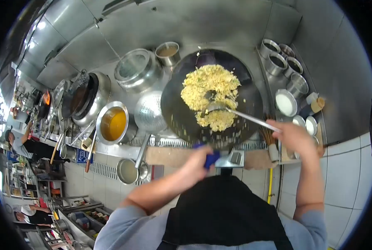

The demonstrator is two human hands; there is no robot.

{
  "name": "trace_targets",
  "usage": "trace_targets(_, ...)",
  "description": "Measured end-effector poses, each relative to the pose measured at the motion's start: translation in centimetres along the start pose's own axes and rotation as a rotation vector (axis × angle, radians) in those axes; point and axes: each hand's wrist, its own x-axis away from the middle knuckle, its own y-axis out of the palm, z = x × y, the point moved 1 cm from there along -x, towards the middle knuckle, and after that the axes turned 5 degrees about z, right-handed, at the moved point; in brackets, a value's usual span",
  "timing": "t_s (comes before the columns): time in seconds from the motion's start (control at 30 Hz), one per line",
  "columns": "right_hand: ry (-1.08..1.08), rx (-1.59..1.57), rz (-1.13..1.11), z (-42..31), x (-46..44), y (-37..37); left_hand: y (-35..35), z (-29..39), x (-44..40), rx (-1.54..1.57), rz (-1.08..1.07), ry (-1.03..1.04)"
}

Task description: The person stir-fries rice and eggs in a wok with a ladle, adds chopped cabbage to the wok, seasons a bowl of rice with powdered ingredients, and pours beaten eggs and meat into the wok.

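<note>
A large dark wok [173, 100] holds yellow fried rice [211, 85], some grains scattered over its near side. My left hand [198, 162] is closed round a blue cloth [211, 160] at the wok's near edge. In my right hand [292, 135] is the handle of a metal ladle [254, 119], its bowl down in the rice. Left of the wok stand a perforated strainer [149, 110] and a pot of orange liquid [114, 125].
Metal containers [276, 63] and a bowl of white stuff [286, 103] line the right shelf. A bamboo brush [272, 146] stands beside the wok. A lidded pot [137, 71] is at the back left. Two other people [40, 150] [34, 214] are at far left.
</note>
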Motion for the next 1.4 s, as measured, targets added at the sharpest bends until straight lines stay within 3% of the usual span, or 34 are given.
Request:
trace_targets(0.03, -0.111, -0.053, 0.060, 1.8, -1.0, 0.5, 2.6, 3.1, 1.9, 0.106, 0.117, 0.004)
trace_targets(0.07, -0.225, -0.105, 0.139, 3.2, -2.5, 1.1, 3.1, 5.3, 1.0, 0.158, 0.055, 0.018)
trace_targets(0.13, -0.203, -0.097, 0.149, 1.2, -3.7, 2.6, 2.4, 6.5, -3.0, 0.174, -0.074, 0.092)
trace_targets(0.2, -0.031, 0.250, 0.344, -0.9, -4.8, 5.7, 0.6, 3.8, -5.0, -0.019, 0.026, 0.193)
trace_targets(0.27, -0.004, 0.331, 0.544, -1.3, -3.5, 7.9, -1.8, 1.0, -5.4, -0.143, 0.022, 0.085)
trace_targets(0.33, 0.008, 0.070, 0.614, -0.2, -0.9, 9.6, -2.1, 0.0, -3.0, -0.159, 0.000, 0.082)
trace_targets(0.37, -0.104, -0.057, 0.684, 1.2, 0.0, 12.2, -1.2, 0.9, -1.7, -0.106, 0.005, 0.103)
trace_targets(0.4, -0.102, -0.060, 0.670, 0.9, 1.4, 13.5, -0.5, 1.6, -1.0, -0.049, 0.020, 0.113)
trace_targets(0.43, -0.076, -0.506, 0.478, 0.6, 3.0, 14.9, 0.2, 3.2, -0.9, 0.012, 0.086, 0.085)
trace_targets(0.47, -0.049, -0.940, 0.279, 0.2, 3.5, 15.4, 0.8, 4.6, -0.9, 0.088, 0.020, 0.145)
trace_targets(0.5, -0.052, -0.939, 0.281, -0.5, 4.1, 13.5, 0.5, 6.1, -1.4, 0.034, -0.011, 0.169)
trace_targets(0.57, 0.251, -1.361, -0.007, -1.8, 5.5, 8.8, 0.3, 6.9, -1.5, -0.035, -0.047, 0.192)
trace_targets(0.67, 0.328, -1.365, 0.037, -0.8, 3.6, 9.0, -0.8, 4.5, -0.2, -0.304, 0.081, 0.575)
trace_targets(0.7, 0.258, -1.282, 0.081, -0.7, 2.7, 9.9, -1.3, 3.0, 0.1, -0.348, 0.090, 0.706)
trace_targets(0.73, 0.251, -1.288, 0.101, -1.2, 2.2, 10.2, -4.2, 0.8, -3.3, -0.562, 0.218, 0.900)
trace_targets(0.77, 0.284, -1.307, 0.056, -2.3, 1.9, 10.4, -3.8, -0.1, -2.7, -0.518, 0.183, 0.910)
trace_targets(0.83, 0.331, -1.316, 0.001, -4.0, 2.1, 10.1, -2.7, -0.6, -1.5, -0.468, 0.146, 0.902)
trace_targets(0.9, 0.327, -1.920, -0.356, -5.5, 3.4, 9.6, -2.6, 0.2, -1.3, -0.263, 0.158, 0.552)
trace_targets(1.0, 0.265, -2.114, -0.559, -4.5, 3.5, 12.5, -3.1, 2.5, -0.6, -0.021, 0.017, 0.047)
trace_targets(1.13, 0.148, -2.092, -0.584, -2.8, 7.8, 15.0, -2.6, 1.0, 0.5, 0.180, -0.087, -0.062)
trace_targets(1.2, 0.141, -2.165, -0.886, 2.5, 8.2, 23.6, -2.6, 0.2, 0.0, 0.193, -0.090, -0.022)
trace_targets(1.27, 0.548, -2.292, -0.806, 4.8, 8.2, 32.5, -3.0, 0.0, -1.0, 0.153, -0.005, -0.010)
trace_targets(1.33, 0.463, -2.141, -0.599, 5.5, 6.5, 38.7, -2.8, 0.7, -0.9, 0.144, 0.045, 0.028)
trace_targets(1.37, 0.442, -2.140, -0.628, 5.5, 5.2, 41.8, -2.9, 1.0, -0.8, 0.159, -0.008, 0.017)
trace_targets(1.4, 0.558, -2.132, -0.458, 5.6, 3.9, 44.9, -3.1, 0.9, -0.5, 0.179, -0.054, 0.005)
